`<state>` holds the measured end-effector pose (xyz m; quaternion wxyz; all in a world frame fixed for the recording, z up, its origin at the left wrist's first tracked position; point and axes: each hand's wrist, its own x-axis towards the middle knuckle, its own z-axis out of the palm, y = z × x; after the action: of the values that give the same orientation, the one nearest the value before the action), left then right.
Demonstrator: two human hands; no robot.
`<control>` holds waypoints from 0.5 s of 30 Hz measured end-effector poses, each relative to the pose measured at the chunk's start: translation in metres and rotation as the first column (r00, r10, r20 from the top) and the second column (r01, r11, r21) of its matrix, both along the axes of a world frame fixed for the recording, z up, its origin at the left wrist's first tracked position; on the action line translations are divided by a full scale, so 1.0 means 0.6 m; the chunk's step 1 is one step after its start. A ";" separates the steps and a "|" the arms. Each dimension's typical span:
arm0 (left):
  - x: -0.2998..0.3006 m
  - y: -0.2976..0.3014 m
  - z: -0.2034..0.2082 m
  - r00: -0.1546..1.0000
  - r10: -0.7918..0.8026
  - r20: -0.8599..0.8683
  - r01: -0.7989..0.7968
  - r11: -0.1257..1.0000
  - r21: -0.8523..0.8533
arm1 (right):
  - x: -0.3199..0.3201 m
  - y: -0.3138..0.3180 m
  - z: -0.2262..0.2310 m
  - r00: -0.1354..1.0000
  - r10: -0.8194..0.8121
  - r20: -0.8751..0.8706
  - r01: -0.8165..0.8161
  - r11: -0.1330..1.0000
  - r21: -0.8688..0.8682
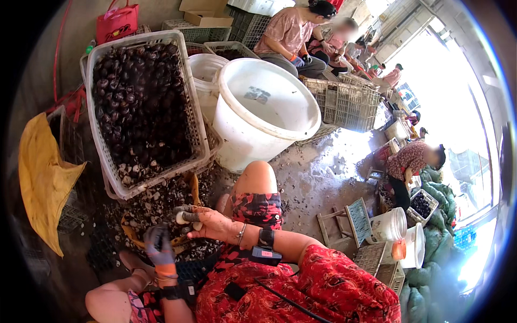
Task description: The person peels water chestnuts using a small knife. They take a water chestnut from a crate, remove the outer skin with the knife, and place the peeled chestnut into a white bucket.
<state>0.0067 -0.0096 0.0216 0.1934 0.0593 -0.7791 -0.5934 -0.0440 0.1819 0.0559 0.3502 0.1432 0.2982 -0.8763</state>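
Note:
My right hand [212,223], with dark covers on some fingers, pinches a small pale roundish piece [181,218], perhaps shellfish. Beside it, lower left, is my left hand [158,246] in a dark grey glove with an orange cuff. Its fingers are curled together, and whatever they may hold is too small to make out. Both hands hover over a heap of dark and pale shells [153,207] between my knees. Just beyond them stands a white plastic crate [202,137] full of dark, rounded shellfish [137,97].
A large white tub [237,129] stands right of the crate. A yellow sheet [46,177] lies at the left. Co-workers sit along the back, near stacked crates [344,105]. A small wooden chair [344,223], white buckets [389,223] and green sacks [431,258] are to the right.

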 end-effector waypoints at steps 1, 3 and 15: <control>0.001 0.011 0.038 0.990 -0.098 -0.103 0.080 0.982 -0.172 | 0.002 0.000 -0.007 1.000 -0.010 0.028 0.011 1.000 -0.018; -0.002 0.009 0.031 0.991 -0.088 -0.100 0.065 0.976 -0.209 | 0.003 -0.003 -0.009 1.000 0.008 -0.001 -0.008 0.998 0.063; -0.002 0.009 -0.003 0.997 -0.003 0.078 -0.022 0.950 0.313 | 0.014 -0.040 -0.015 0.995 -0.038 0.094 0.046 0.995 -0.090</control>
<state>0.0057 -0.0040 0.0195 0.1538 0.1159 -0.6817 -0.7058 -0.0358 0.1577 0.0469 0.3514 0.1736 0.2380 -0.8887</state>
